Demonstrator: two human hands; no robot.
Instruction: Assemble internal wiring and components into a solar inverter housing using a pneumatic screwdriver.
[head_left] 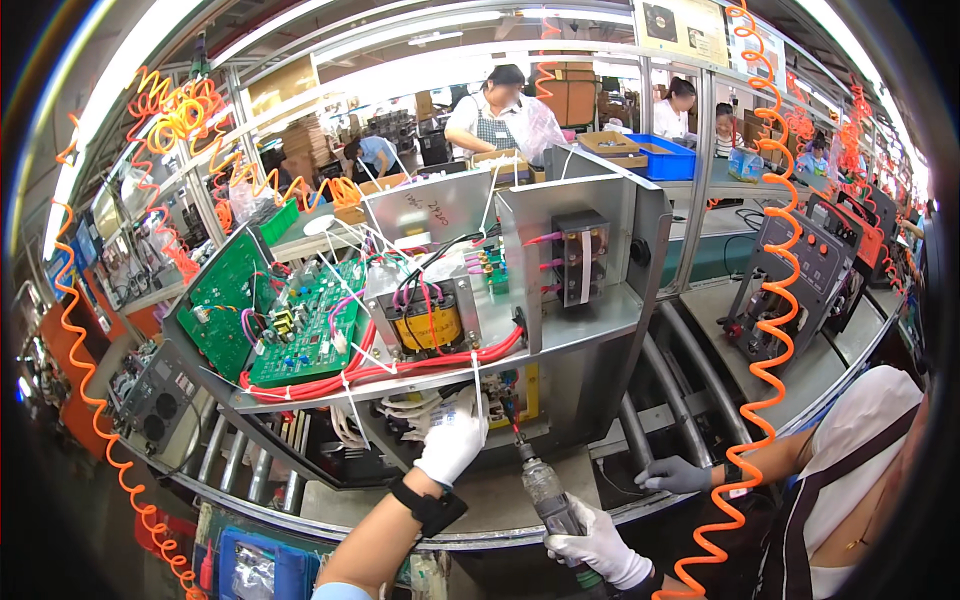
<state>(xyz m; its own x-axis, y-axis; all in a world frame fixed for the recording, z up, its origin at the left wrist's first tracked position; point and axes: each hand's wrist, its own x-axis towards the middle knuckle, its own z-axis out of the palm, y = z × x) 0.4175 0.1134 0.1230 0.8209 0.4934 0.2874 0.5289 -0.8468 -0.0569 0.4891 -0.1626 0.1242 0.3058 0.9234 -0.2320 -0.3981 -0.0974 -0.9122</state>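
Note:
A grey metal machine chassis (650,230) stands open-sided in front of me. Its upper deck carries green circuit boards (310,320), a yellow-wrapped transformer (425,325) and a thick red cable bundle (440,362). My left hand (455,440), white-gloved with a black wrist strap, reaches into the lower bay beside white wires (412,414). Its fingers look bent together; what they hold is hidden. My right hand (600,548), also white-gloved, is closed around a power screwdriver (545,490). The driver's long bit points up into the lower bay, near a yellow strip (531,390); the tip's contact is unclear.
A co-worker's grey-gloved hand (675,475) rests by the roller conveyor (670,385) at right. Orange coiled hoses (785,300) hang on both sides. More machines (790,270) stand at right, another unit (160,400) at left. A blue case (262,565) lies below.

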